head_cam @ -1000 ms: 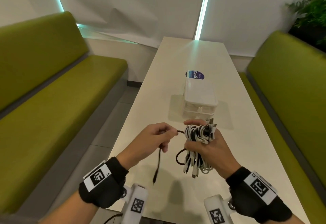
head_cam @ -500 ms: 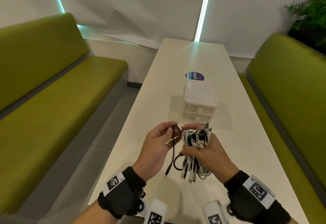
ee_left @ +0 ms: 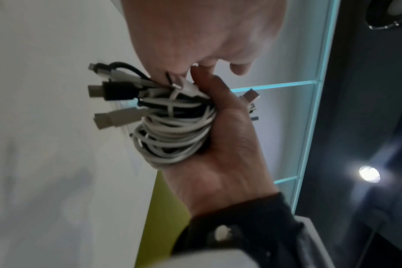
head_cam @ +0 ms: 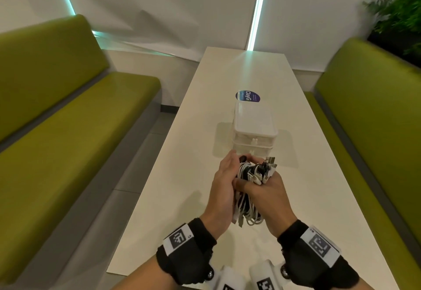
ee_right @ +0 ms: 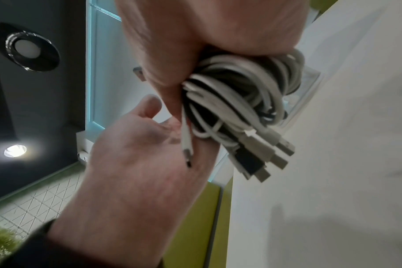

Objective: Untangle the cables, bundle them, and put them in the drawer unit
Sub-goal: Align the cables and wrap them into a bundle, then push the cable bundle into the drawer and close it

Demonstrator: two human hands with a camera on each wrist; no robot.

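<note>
A bundle of white and black cables [head_cam: 252,173] is held above the table, just in front of the white drawer unit [head_cam: 254,125], whose drawers are closed. My right hand [head_cam: 257,184] grips the bundle around its middle; loops and plugs hang out below and stick out on top. The left hand [head_cam: 239,159] lies against the bundle's left side, its fingertips pinching a black cable at the top. In the left wrist view that pinch [ee_left: 172,76] sits on the coils [ee_left: 172,130]. The right wrist view shows the coils [ee_right: 236,94] and several plugs [ee_right: 264,154] in my fist.
The long white table [head_cam: 182,198] runs forward to a white wall. A blue round sticker [head_cam: 247,96] lies behind the drawer unit. Green benches [head_cam: 68,130] [head_cam: 369,130] flank the table, and a plant [head_cam: 401,9] stands at the back right.
The left hand has brought the loose black cable over to the bundle, so its end no longer dangles apart. Both hands have moved forward, closer to the drawer unit.
</note>
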